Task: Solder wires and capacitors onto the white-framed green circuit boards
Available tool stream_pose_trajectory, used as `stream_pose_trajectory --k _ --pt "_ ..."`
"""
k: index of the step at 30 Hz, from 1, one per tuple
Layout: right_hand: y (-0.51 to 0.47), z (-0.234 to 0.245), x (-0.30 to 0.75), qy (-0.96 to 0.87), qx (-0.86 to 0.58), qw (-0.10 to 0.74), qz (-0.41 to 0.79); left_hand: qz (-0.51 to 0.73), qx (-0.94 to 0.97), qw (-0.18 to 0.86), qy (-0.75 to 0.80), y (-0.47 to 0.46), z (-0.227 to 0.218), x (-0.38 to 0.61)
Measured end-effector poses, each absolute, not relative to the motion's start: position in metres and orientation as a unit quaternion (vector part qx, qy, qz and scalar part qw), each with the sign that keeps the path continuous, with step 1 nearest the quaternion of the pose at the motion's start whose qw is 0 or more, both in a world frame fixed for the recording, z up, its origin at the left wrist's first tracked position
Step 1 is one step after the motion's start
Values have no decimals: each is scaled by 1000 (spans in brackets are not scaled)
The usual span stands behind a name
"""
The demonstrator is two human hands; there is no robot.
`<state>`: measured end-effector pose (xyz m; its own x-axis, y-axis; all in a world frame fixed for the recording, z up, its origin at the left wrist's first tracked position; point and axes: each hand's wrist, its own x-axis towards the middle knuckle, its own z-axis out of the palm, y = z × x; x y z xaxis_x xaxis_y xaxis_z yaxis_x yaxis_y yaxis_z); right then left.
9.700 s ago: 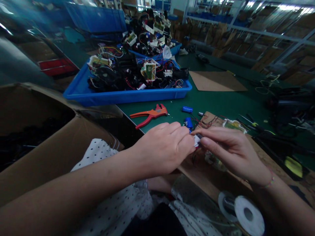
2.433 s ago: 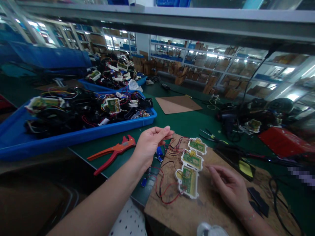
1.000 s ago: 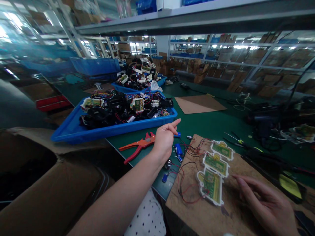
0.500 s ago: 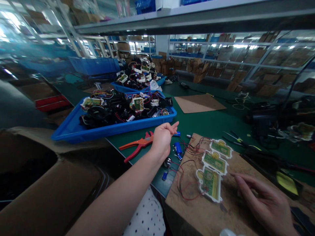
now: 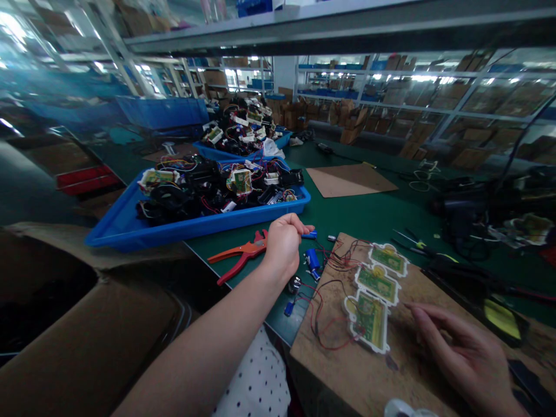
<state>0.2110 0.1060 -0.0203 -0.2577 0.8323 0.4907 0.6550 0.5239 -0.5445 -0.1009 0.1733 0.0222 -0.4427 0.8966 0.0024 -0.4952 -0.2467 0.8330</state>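
Note:
My left hand hovers low over the green table, its fingers curled and its fingertips pinched on a small blue part. A bigger blue cylinder lies just right of that hand. My right hand rests flat with fingers apart on a brown board, holding nothing. On the board lie three white-rimmed green circuit boards in a row, with red and black wires running off their left side.
Orange-red pliers lie left of my left hand. A blue tray piled with wired parts stands behind, a second tray farther back. An open cardboard box is at the left, a cardboard sheet mid-table, dark tools at the right.
My left hand had its forefinger stretched out; the fingers have since curled down onto the small blue part. My right hand stays flat on the board.

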Motion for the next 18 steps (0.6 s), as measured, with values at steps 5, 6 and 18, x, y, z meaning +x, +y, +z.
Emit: stream_pose_trajectory --k 5,6,18 --pt "103 -18 208 -773 -486 385 131 749 242 475 394 173 23 -101" --pt "103 -18 209 -772 -488 385 131 748 239 479 391 173 23 -101" --pt "103 -21 211 -767 -493 385 142 738 200 514 387 169 28 -103"
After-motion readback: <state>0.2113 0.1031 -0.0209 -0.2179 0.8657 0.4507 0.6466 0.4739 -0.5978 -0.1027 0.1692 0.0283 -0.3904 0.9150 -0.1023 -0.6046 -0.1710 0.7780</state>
